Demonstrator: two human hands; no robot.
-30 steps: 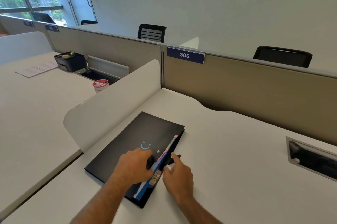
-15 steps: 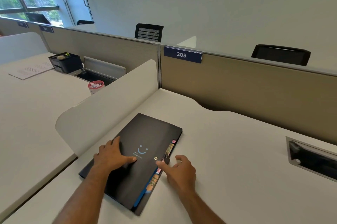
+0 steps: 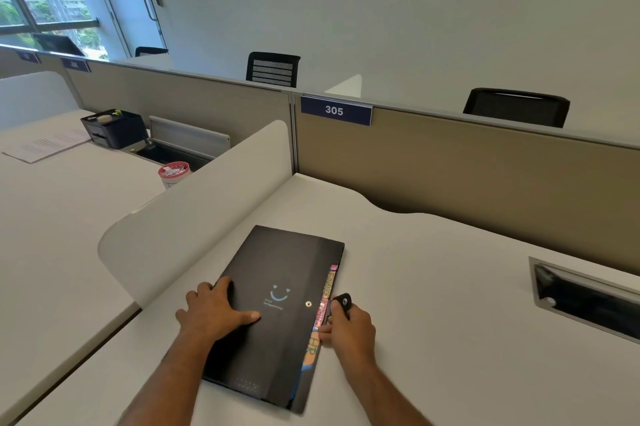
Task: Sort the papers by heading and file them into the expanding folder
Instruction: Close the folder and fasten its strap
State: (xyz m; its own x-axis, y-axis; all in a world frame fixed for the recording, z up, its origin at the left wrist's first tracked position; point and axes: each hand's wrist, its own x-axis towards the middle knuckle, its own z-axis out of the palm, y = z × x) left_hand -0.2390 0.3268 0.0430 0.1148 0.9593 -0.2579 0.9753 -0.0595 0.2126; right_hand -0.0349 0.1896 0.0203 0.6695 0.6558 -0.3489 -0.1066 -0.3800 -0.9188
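White desk [image 3: 433,287] filled the cubicle, fenced by a tan partition with a 305 plate [image 3: 335,110] at twelve o'clock and a curved white divider [image 3: 207,217] running off toward ten. On it lay the black folder [image 3: 277,269], flat and closed, right in front of the person. Its long axis ran from about five o'clock, near the body, up to eleven, so the opening edge with the coloured tabs [image 3: 323,301] faced three o'clock.

That edge was what mattered. The right hand [image 3: 349,328] sat just beside it, touching, its fingers curled round the small black clasp flap [image 3: 342,302], which stood lifted clear of the metal snap [image 3: 308,303] on the cover. The left hand [image 3: 216,308] lay flat on the cover toward nine o'clock, fingers spread and straight, pressing it down, with nothing gripped.

To my eye the right hand was the nearer one for swinging the cover open, hinging toward nine, and the left would have to get off the cover first. The only papers [image 3: 45,145] I could see lay on the neighbouring desk at ten o'clock, well apart from both hands.
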